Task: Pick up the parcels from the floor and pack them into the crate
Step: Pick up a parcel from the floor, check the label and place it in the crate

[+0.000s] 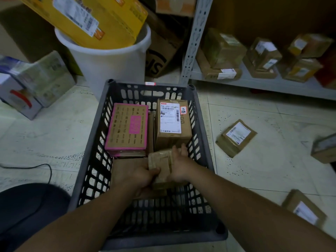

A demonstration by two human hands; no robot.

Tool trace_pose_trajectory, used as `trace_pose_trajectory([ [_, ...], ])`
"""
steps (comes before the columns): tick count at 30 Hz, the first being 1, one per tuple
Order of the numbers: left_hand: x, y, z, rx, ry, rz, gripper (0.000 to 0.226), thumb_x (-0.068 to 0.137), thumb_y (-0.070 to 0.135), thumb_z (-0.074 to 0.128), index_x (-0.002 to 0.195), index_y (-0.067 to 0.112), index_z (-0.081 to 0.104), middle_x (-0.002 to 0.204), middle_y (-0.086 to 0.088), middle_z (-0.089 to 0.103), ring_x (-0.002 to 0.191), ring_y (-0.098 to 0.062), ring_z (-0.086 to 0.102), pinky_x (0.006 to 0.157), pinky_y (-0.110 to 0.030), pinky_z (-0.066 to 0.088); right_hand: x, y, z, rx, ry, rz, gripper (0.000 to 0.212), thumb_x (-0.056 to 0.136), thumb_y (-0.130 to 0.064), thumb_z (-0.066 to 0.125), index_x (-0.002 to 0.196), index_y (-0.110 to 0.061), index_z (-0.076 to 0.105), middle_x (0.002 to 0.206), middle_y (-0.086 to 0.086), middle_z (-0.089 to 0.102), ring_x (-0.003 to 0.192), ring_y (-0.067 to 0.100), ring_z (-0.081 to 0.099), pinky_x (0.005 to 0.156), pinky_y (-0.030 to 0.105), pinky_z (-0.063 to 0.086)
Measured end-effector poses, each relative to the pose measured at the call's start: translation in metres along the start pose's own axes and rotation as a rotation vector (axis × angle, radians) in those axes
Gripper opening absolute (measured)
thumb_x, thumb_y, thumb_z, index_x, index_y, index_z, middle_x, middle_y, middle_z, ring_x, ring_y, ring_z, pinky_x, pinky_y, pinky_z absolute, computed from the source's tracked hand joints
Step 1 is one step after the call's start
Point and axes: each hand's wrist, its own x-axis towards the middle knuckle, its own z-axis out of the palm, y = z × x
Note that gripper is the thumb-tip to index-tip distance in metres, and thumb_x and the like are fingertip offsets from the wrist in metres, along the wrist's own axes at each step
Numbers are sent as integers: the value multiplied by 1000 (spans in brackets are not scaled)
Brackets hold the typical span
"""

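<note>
A dark grey slotted crate (91, 160) stands on the floor in front of me. Inside it lie a pink-edged brown box (127, 128) at the left and a brown box with a white label (172, 122) at the right. Both my hands are inside the crate on a small taped brown parcel (161, 164). My left hand (143, 177) grips its near left side, thumb over the top. My right hand (180, 164) holds its right side. A flat brown parcel (127, 171) lies beneath. Parcels remain on the floor at the right: one (236, 138), another (305, 209), a third (325, 148).
A white bucket (109, 60) holding a yellow box (91, 19) stands behind the crate. A metal shelf (263, 82) with several brown parcels runs along the right. White boxes (32, 84) sit at the left. A black cable (36, 168) crosses the floor.
</note>
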Motion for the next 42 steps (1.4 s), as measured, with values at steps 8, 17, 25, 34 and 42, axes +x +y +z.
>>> trace_pose_trajectory([
  [8,15,-3,8,180,28,62,36,87,25,66,117,7,63,110,-14,69,99,-30,66,92,-45,52,3,-2,6,-555,40,3,125,72,-39,80,153,-16,-12,160,14,-17,146,42,-6,118,50,11],
  [17,17,1,-12,441,-51,227,32,93,35,55,120,20,63,117,-1,66,106,-16,60,98,-33,45,18,2,2,-604,21,-111,129,71,-42,81,151,-17,-18,160,18,-9,148,37,-3,118,53,5],
  [25,21,-4,-41,1236,137,505,55,86,43,58,129,10,50,130,-9,54,120,-24,50,92,-25,37,20,7,4,-580,47,-153,134,67,-50,81,152,-17,-17,161,15,-6,147,36,1,118,52,10],
  [34,22,-28,-32,1599,-34,329,106,80,53,59,150,19,-12,156,-10,-24,144,-31,-20,114,-57,4,27,10,18,-498,76,-204,136,65,-67,72,149,-19,-24,159,12,-21,147,34,-15,118,56,2],
  [42,19,-28,-44,1715,-46,325,103,81,42,61,150,19,-13,156,-10,-25,144,-30,-21,114,-58,11,24,4,13,-600,118,-222,135,62,-63,75,151,-24,-19,156,15,8,143,34,12,115,55,12],
])
